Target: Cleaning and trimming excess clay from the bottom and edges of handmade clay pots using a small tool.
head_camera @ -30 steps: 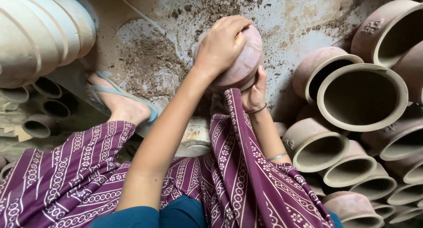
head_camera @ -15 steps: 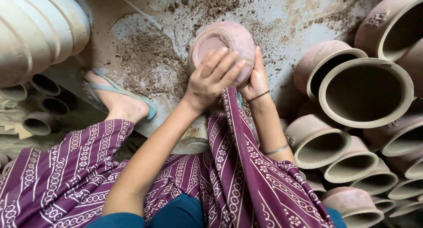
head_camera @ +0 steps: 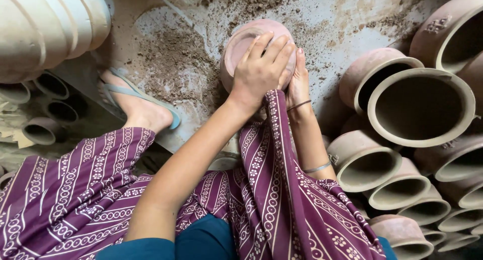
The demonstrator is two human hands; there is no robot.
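A small clay pot [head_camera: 251, 44] sits tilted on the dusty grey floor [head_camera: 332, 23], near its far edge in the head view, its open mouth turned up and to the left. The left hand [head_camera: 261, 71] lies over the pot's near side, fingers [head_camera: 274, 49] spread across the rim and body. The right hand [head_camera: 299, 81] presses flat against the pot's right side, fingers straight and together.
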